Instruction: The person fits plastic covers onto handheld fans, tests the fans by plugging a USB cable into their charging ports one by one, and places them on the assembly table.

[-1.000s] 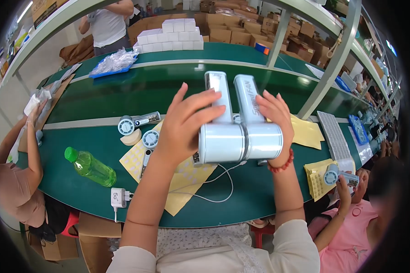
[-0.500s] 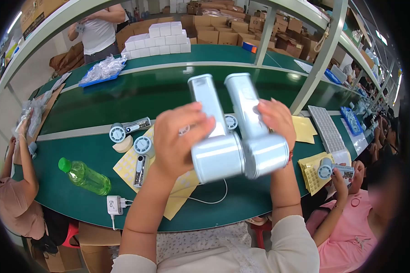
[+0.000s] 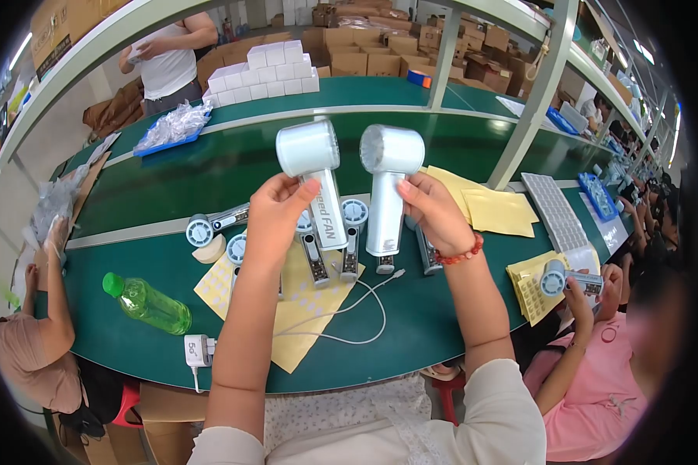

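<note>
1. The green table (image 3: 163,267) spread beneath everything.
2. Above it, the left hand (image 3: 284,203) clasped the lettered fan (image 3: 308,149) by its handle, head up.
3. The right hand (image 3: 436,213) gripped the second fan (image 3: 392,149) likewise, apart from the first.
4. A green bottle (image 3: 153,306) was near the white charger (image 3: 198,350).

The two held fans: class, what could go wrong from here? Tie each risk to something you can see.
The left hand holds the left fan, the right hand the right fan, heads close: they might knock together.

Either could slip and hit the other fans on the table.

The loose cable lies near those and might snag one.
</note>
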### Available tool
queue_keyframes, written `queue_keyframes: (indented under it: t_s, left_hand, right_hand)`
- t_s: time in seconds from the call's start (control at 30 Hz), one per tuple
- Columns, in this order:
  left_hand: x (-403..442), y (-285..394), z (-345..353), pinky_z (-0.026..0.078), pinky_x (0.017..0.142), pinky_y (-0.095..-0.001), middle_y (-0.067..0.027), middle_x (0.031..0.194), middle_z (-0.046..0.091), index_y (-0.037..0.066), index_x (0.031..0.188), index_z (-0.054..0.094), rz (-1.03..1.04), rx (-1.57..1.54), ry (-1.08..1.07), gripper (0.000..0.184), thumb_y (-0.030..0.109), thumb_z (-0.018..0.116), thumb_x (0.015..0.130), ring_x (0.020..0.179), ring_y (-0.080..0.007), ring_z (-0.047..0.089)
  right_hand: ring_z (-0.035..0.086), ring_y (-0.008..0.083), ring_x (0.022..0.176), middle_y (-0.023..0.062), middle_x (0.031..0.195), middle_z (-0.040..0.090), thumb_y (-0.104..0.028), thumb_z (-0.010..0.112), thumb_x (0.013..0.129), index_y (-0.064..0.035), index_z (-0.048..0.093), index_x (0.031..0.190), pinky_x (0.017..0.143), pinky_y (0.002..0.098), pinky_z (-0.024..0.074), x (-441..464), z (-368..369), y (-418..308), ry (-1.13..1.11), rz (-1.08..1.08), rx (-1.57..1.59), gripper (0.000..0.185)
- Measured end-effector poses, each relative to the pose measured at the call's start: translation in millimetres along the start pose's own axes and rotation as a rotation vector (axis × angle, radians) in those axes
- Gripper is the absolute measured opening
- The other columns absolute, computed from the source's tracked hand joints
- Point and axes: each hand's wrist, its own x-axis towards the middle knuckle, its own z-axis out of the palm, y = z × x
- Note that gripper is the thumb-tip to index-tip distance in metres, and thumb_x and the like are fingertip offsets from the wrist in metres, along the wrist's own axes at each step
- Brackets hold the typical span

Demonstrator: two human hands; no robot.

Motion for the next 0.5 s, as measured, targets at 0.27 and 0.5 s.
queue_keyframes:
  t_s: [0.27,0.5]
  left_hand:
    - [2.8,-20.7,4.4,0.047,0.091,-0.0399,-0.0067,0.107,0.061,0.001,0.127,0.048,-0.249,-0.927,-0.569,0.041,0.028,0.051,0.096,0.095,-0.0201,0.059]
    - [-9.6,-6.9,10.5,0.049,0.088,-0.0384,-0.0076,0.107,0.054,0.002,0.127,0.044,-0.219,-1.082,-0.573,0.063,0.05,0.055,0.089,0.102,-0.0206,0.054]
  right_hand:
    - [0.05,0.0306,0.122,0.0208,0.135,0.046,-0.036,0.056,0.092,0.0051,0.033,0.137,0.102,0.0409,0.0422,-1.9,9.3,5.0,-0.294,-0.011,0.473,0.065]
    - [0.057,0.0174,0.107,0.01,0.117,0.059,-0.024,0.064,0.087,0.0001,0.046,0.129,0.093,0.032,0.0439,-31.6,13.4,-29.5,0.037,-0.189,0.132,0.051]
